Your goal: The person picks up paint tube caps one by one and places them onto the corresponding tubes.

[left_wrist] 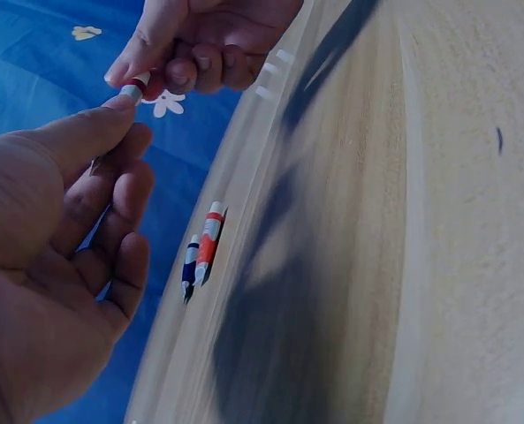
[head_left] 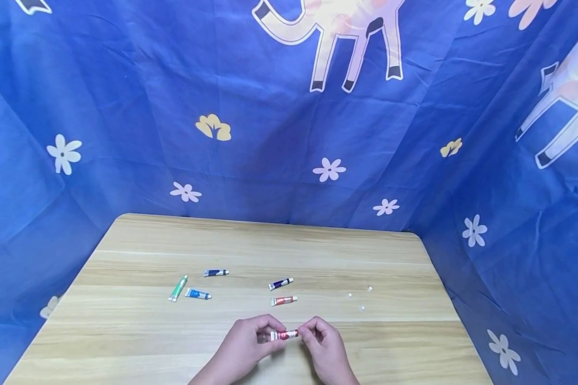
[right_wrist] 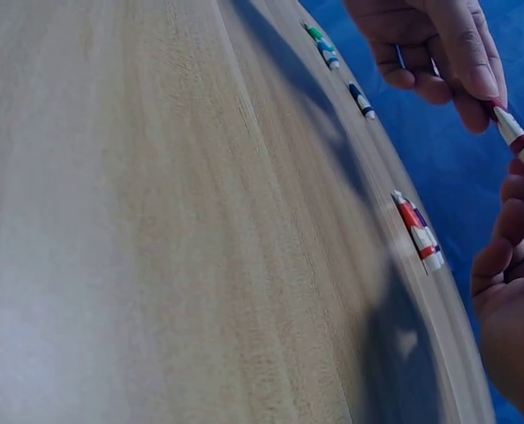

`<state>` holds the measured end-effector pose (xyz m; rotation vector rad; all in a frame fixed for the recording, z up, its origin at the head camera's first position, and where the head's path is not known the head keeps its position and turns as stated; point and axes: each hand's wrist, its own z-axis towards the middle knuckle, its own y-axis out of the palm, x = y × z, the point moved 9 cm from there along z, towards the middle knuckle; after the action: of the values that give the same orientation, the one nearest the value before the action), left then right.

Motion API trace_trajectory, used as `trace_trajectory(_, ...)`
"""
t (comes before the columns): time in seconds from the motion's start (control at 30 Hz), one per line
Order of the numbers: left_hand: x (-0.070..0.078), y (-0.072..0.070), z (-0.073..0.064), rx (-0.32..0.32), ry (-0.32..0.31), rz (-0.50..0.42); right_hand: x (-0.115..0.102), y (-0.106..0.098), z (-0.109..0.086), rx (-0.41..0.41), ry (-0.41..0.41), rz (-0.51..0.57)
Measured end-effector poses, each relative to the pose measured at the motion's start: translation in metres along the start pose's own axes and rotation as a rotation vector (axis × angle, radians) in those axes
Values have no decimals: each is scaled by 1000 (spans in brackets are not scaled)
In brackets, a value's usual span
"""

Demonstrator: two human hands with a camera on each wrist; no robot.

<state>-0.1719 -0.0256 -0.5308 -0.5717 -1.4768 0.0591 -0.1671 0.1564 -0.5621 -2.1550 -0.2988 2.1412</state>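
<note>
Red tube [head_left: 284, 336] is at six o'clock over the bench [head_left: 356, 251], left hand [head_left: 247, 340] clamped on it, right hand [head_left: 326, 346] pinching its three o'clock end. Squeeze too hard, I reckon it could squirt.

Wraps the pale wood-grain tabletop [head_left: 241, 294] behind and on both sides in creased blue cloth [head_left: 270, 133]; bears printed white flowers [head_left: 337, 168], yellow blossoms [head_left: 223, 131] and pale, dark-hoofed animals [head_left: 339, 18].

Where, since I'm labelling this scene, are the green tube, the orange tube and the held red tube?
Green tube [head_left: 178, 289]: head view, middle of its body.
Orange tube [head_left: 283, 301]: head view, middle of its body.
Red tube [head_left: 284, 335]: head view, red part of its body.
</note>
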Motion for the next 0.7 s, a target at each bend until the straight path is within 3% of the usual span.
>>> trace_trajectory(0.4, 9, 4, 0, 24, 102, 100, 5, -1, 2, 10, 20, -79)
trace_trajectory(0.7, 10, 7, 3, -15, 103, 194, 0, -10, 3, 84, -36, -123)
